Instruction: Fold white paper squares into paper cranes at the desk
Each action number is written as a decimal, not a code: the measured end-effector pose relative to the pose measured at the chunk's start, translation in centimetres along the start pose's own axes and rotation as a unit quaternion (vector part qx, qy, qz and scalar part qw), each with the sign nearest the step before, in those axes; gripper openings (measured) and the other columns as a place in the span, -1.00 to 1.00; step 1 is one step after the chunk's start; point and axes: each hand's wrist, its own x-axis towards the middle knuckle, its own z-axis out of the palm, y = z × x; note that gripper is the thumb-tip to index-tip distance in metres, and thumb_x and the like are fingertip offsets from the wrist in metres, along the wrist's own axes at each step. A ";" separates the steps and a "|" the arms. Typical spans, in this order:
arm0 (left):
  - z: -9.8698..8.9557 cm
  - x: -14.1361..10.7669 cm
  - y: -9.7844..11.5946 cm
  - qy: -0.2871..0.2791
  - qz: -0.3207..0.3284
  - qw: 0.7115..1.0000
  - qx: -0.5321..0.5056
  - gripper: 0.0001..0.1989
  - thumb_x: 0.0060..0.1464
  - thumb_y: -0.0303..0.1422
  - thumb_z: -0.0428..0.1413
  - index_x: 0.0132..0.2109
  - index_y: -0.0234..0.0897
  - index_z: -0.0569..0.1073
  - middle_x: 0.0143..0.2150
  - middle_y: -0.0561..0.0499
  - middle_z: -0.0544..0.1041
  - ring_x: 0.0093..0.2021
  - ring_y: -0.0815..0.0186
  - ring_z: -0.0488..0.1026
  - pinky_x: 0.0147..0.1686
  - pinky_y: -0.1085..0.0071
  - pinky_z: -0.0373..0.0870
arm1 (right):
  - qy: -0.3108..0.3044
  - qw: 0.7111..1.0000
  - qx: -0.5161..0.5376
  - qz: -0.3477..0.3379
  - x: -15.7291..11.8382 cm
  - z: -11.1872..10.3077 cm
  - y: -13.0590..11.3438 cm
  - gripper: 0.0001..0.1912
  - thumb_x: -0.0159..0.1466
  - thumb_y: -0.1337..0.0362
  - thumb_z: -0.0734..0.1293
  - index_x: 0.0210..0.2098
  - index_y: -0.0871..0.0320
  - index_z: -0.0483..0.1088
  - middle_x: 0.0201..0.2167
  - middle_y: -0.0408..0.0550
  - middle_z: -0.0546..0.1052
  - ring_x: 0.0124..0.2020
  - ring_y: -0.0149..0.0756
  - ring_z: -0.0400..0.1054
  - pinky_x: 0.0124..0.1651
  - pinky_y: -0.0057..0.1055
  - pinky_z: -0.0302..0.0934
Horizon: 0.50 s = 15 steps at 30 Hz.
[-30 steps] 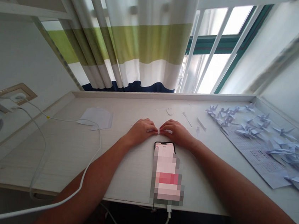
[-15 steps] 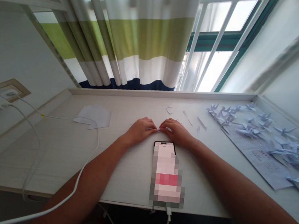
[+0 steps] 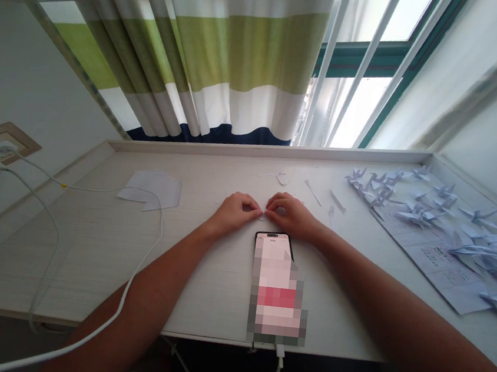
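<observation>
My left hand (image 3: 238,213) and my right hand (image 3: 290,215) meet at the fingertips over the middle of the white desk (image 3: 202,290). Both are closed in a pinch on a small piece of white paper (image 3: 261,218). Only a sliver of that paper shows between and below the fingers, so its folded shape cannot be made out. Just below the hands lies a phone (image 3: 276,266) with a lit screen, partly blurred, and a cable plugged into its lower end.
Folded paper cranes (image 3: 421,215) crowd the right side, several on a printed sheet (image 3: 427,258). Loose paper sheets (image 3: 153,188) lie at left, paper scraps (image 3: 338,201) beyond my hands. A white cable (image 3: 156,241) crosses my left forearm. A raised rim (image 3: 208,148) borders the back.
My fingertips have shifted slightly on the small paper, and a bit more of it shows beneath them. The camera view has tilted slightly; the phone and cranes stay in place.
</observation>
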 end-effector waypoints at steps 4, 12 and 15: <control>0.1 0.1 -0.1 -0.011 -0.047 0.995 -0.085 -0.84 -0.03 -0.28 0.27 -0.38 -0.30 0.62 -0.27 -0.08 0.65 -0.23 0.21 0.56 -0.14 0.33 0.43 | 0.009 0.998 0.029 0.050 0.1 0.0 -0.1 -0.89 0.23 0.33 0.38 -0.42 0.14 0.54 -0.22 -0.01 0.60 -0.18 -0.21 0.47 -0.03 -0.28 0.30; 0.4 0.1 0.2 0.000 -0.052 0.996 -0.067 -0.86 -0.09 -0.31 0.30 -0.47 -0.29 0.59 -0.23 -0.10 0.64 -0.20 0.21 0.55 -0.10 0.32 0.42 | 0.003 0.997 0.050 0.056 0.2 -0.1 0.0 -0.93 0.17 0.38 0.41 -0.36 0.15 0.57 -0.22 -0.03 0.60 -0.14 -0.22 0.47 0.01 -0.32 0.29; 0.4 0.0 0.3 0.007 -0.050 0.997 -0.058 -0.88 -0.07 -0.32 0.28 -0.43 -0.29 0.58 -0.26 -0.08 0.64 -0.22 0.22 0.54 -0.10 0.31 0.42 | 0.008 0.997 0.044 0.058 0.2 0.0 0.0 -0.93 0.18 0.37 0.40 -0.36 0.14 0.57 -0.22 -0.04 0.60 -0.13 -0.22 0.47 0.01 -0.31 0.29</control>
